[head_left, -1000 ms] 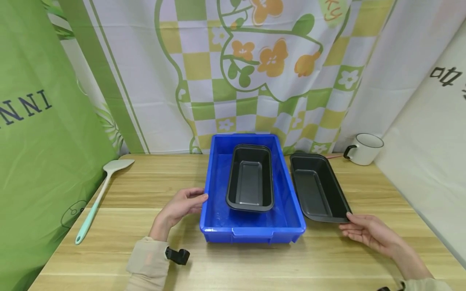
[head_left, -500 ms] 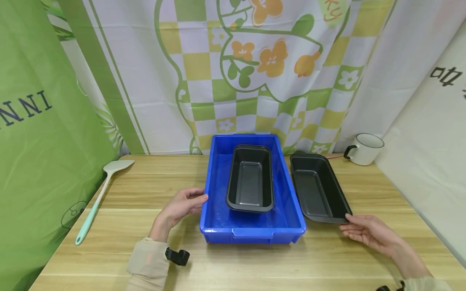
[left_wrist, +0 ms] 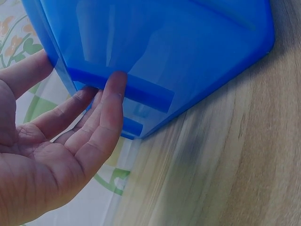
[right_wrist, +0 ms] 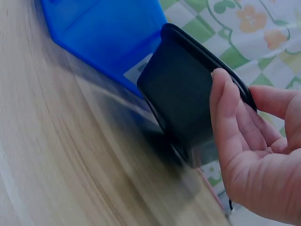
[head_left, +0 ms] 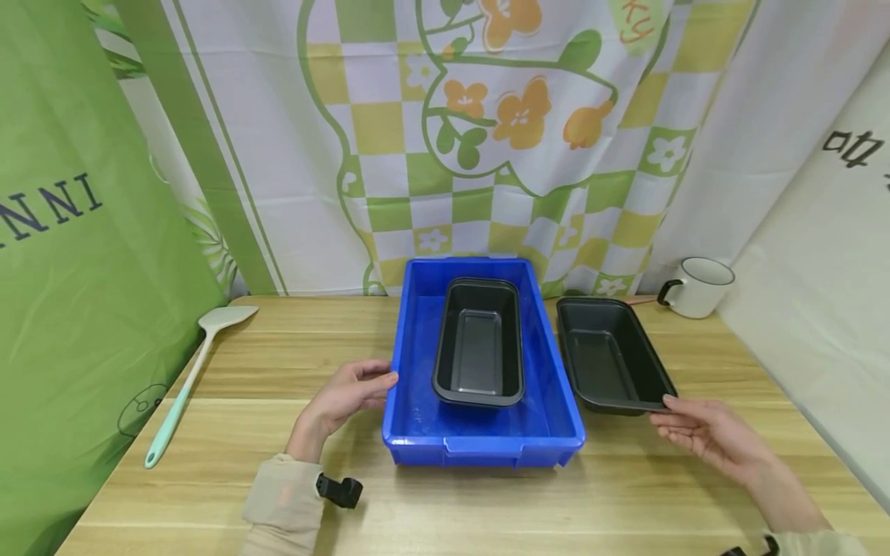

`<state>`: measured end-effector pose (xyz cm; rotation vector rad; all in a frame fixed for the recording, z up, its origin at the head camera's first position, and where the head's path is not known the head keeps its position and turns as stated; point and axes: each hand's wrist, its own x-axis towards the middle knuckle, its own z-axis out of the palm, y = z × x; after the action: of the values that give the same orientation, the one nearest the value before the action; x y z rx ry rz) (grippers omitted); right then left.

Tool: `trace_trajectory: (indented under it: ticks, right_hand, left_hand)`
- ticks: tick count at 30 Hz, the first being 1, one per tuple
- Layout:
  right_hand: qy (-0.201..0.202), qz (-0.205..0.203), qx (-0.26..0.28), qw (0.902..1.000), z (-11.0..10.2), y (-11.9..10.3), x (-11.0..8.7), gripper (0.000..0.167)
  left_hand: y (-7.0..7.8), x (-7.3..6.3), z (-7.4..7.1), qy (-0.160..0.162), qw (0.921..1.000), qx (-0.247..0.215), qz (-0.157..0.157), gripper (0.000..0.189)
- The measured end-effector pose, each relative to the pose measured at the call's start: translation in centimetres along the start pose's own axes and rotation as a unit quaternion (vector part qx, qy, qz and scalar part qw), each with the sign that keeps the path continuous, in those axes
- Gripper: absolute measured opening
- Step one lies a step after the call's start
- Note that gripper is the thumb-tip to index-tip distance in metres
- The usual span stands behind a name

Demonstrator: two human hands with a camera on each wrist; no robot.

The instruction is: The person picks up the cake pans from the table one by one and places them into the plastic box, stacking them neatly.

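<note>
My right hand [head_left: 716, 440] pinches the near right corner of a black loaf pan [head_left: 605, 363], thumb on top of the rim and fingers beneath. In the right wrist view the loaf pan [right_wrist: 183, 89] hangs tilted over the table, its shadow below it. A blue plastic bin [head_left: 417, 428] stands left of it, with a second black loaf pan [head_left: 477, 347] inside. On the bin's left side, my left hand [head_left: 348, 394] holds the rim lightly. The left wrist view has the thumb at the rim and the fingers [left_wrist: 115, 89] against the outer wall.
A turner [head_left: 188, 386] with a mint handle lies along the table's left edge. At the back right stands a white mug [head_left: 702, 286] with a black handle. Patterned curtain [head_left: 487, 185] hangs behind the bin, and fabric closes both sides.
The right hand has raised the near end of the right loaf pan off the table, and the pan has shifted slightly. The left hand and the blue bin stay put.
</note>
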<state>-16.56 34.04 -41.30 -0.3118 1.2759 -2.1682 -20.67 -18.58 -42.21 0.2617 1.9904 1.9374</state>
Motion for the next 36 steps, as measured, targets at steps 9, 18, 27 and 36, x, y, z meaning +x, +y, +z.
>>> trace_trajectory:
  ticks: [9,18,27,36]
  right_hand:
    - [0.041,-0.030,-0.040,0.9979,1.7,-0.4,0.0,0.039]
    - [0.090,-0.033,-0.066,0.9933,2.6,-1.1,-0.1,0.038]
    - [0.083,-0.086,-0.077,0.9899,5.1,-2.2,0.4,0.040]
    - [0.089,-0.160,-0.133,0.9740,7.8,-3.6,1.4,0.040]
  left_hand:
    - [0.2,-0.1,0.1,-0.002,1.0000,0.002,0.001,0.058]
    - [-0.1,0.0,0.1,-0.009,1.0000,0.002,0.004,0.056]
    - [-0.2,0.0,-0.1,-0.007,1.0000,-0.004,0.002,0.058]
    - [-0.1,0.0,0.0,-0.011,0.9999,-0.006,0.005,0.058]
